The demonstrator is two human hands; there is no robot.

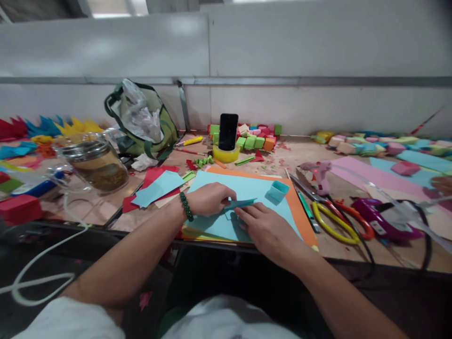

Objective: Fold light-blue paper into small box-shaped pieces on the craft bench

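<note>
Over a stack of coloured paper sheets [205, 186], my left hand [211, 198] pinches one end of a small light-blue paper piece [242, 203]. My right hand [266, 223] has its fingertips closed on the other end of that piece, close to the sheet. The piece looks folded, though the fingers hide part of it. A green bead bracelet [186, 206] circles my left wrist. Behind my right hand, a small open light-blue paper box [278, 189] sits on the top blue sheet. An orange sheet [302, 216] sticks out below it.
Scissors with yellow and orange handles [332, 225], a green cutter [308, 212] and glue guns [383, 219] lie right. A phone [228, 132] stands in a yellow tape roll [226, 153]. Left are a jar [93, 162] and a bag [155, 113]. Another person's hand [442, 185] shows far right.
</note>
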